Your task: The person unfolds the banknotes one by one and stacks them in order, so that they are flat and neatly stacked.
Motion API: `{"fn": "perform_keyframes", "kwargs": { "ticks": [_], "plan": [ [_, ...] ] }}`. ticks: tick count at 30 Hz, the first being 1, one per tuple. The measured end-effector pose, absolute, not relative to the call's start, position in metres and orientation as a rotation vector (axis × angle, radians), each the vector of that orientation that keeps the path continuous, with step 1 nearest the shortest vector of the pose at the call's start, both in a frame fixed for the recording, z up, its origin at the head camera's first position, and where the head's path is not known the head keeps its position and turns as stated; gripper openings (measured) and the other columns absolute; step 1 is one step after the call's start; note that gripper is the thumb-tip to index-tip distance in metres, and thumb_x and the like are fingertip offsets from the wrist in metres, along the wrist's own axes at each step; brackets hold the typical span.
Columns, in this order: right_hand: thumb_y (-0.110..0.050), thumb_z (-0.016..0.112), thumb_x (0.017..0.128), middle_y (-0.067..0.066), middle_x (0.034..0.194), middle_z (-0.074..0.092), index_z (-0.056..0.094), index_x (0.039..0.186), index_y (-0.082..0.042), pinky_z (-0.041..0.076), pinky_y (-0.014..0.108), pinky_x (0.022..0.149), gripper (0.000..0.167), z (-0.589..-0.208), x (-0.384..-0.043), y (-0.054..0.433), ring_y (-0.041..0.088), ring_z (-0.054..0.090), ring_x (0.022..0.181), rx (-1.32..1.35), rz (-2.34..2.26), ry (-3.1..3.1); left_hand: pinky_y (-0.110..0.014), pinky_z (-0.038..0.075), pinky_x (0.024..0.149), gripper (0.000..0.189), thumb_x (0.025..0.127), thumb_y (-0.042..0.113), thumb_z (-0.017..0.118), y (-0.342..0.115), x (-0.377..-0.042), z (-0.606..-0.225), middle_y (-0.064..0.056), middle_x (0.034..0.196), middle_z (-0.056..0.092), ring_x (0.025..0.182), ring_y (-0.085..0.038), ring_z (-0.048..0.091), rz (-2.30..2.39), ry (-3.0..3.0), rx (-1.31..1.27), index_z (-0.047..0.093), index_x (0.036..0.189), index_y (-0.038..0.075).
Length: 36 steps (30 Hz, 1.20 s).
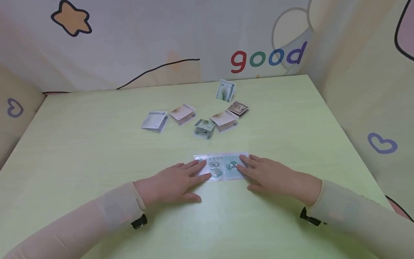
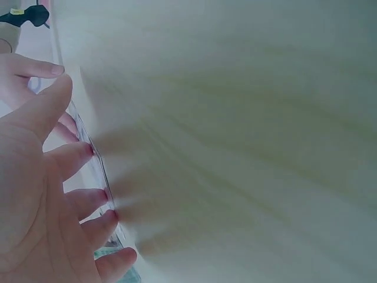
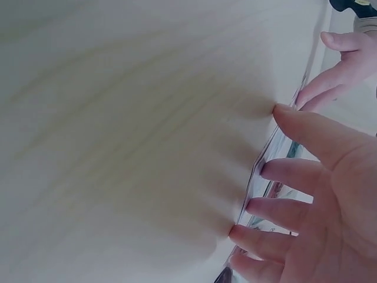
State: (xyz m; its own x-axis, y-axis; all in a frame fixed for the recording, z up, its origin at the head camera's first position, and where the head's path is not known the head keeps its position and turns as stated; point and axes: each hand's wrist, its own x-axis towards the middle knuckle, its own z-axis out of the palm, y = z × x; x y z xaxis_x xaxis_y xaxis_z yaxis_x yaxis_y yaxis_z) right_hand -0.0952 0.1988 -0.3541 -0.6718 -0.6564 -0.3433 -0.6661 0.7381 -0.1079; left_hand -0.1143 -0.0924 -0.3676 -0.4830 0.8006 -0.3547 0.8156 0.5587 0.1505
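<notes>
A: Where's the 50 note (image 1: pixel 226 172)?

B: Flat on the table (image 1: pixel 97 151), with a hand at each end of it.

A: How is the left hand (image 1: pixel 176 180)?

B: It's at the 50 note's left end. The fingers are straight and spread wide, with tips resting on the note and the thumb just off its near edge.

A: And the right hand (image 1: pixel 276 176)?

B: At the 50 note's right end, much the same: fingers straight and apart, tips touching it, thumb off its near edge.

A: What lies beyond the 50 note?

B: Six folded notes. Beyond and left of it are a white note (image 1: pixel 154 120) and a pink note (image 1: pixel 182 112). Beyond its left half is a green note (image 1: pixel 205 125); beyond its middle, a second pink note (image 1: pixel 224 118). A brown note (image 1: pixel 238 108) lies past its right half, and another green note (image 1: pixel 225 90) is farthest from it.

A: Behind those?

B: A cloth (image 1: pixel 136 36), printed "good" beyond the 50 note, to its right.
</notes>
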Motion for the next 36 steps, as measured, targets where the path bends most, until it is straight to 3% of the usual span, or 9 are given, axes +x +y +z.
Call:
{"fn": "perform_keyframes", "kwargs": {
  "ticks": [10,18,30,36],
  "plan": [
    [-0.042,0.058,0.090,0.013,0.151,0.025,0.033,0.146,-0.013,0.041,0.051,0.094,0.068,-0.352,-0.094,0.204,0.036,0.024,0.136,-0.984,0.049,2.543,-0.048,0.024,0.108,0.070,0.092,0.060,0.036,-0.100,-0.111,-0.369,-0.006,0.156,0.006,0.141,-0.024,0.008,-0.192,2.410,1.369,0.018,0.150,0.025],
    [-0.047,0.055,0.090,0.013,0.152,0.021,0.030,0.147,-0.013,0.036,0.053,0.098,0.071,-0.356,-0.093,0.206,0.037,0.020,0.137,-0.971,0.024,2.538,-0.049,0.019,0.109,0.068,0.092,0.062,0.034,-0.108,-0.112,-0.368,-0.004,0.156,0.008,0.141,-0.024,0.010,-0.093,2.414,1.339,0.022,0.149,0.025],
    [-0.045,0.056,0.090,0.014,0.152,0.020,0.030,0.147,-0.012,0.028,0.056,0.103,0.070,-0.355,-0.094,0.204,0.038,0.016,0.138,-0.951,-0.018,2.538,-0.046,0.022,0.109,0.067,0.093,0.058,0.040,-0.120,-0.118,-0.362,-0.007,0.154,0.015,0.140,-0.024,0.013,0.015,2.463,1.300,0.032,0.147,0.019],
    [-0.045,0.055,0.091,0.015,0.152,0.020,0.030,0.146,-0.010,0.026,0.054,0.105,0.070,-0.351,-0.094,0.205,0.037,0.016,0.138,-0.998,-0.029,2.547,-0.046,0.030,0.106,0.062,0.092,0.049,0.051,-0.134,-0.134,-0.353,-0.011,0.152,0.022,0.135,-0.028,0.028,0.144,2.615,1.256,0.040,0.143,0.015]
  ]
}}
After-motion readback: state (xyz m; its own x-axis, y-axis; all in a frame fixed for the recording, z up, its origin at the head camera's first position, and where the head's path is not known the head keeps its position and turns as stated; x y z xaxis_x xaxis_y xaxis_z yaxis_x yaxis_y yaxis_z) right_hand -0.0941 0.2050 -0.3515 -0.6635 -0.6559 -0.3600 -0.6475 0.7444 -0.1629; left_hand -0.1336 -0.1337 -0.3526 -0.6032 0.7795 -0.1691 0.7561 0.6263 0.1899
